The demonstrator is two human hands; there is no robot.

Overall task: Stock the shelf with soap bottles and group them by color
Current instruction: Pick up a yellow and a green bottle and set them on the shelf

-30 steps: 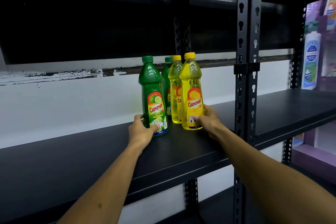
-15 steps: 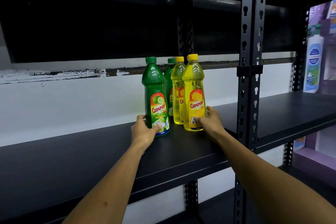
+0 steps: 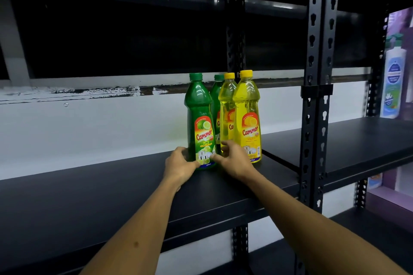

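Four soap bottles stand close together on the black shelf. The front green bottle has a second green bottle behind it. To their right are the front yellow bottle and a back yellow bottle. My left hand wraps the left side of the front green bottle's base. My right hand sits at that bottle's lower right, thumb on its label, fingers curled into the gap before the yellow bottles.
A black slotted upright post stands just right of the bottles, with another shelf section beyond it. A white-and-blue bottle stands at the far right. A white wall runs behind the shelf; an upper shelf hangs above.
My right hand has left the front yellow bottle's base and shifted left to the front green bottle. My left hand stays on the green bottle. The camera has moved closer.
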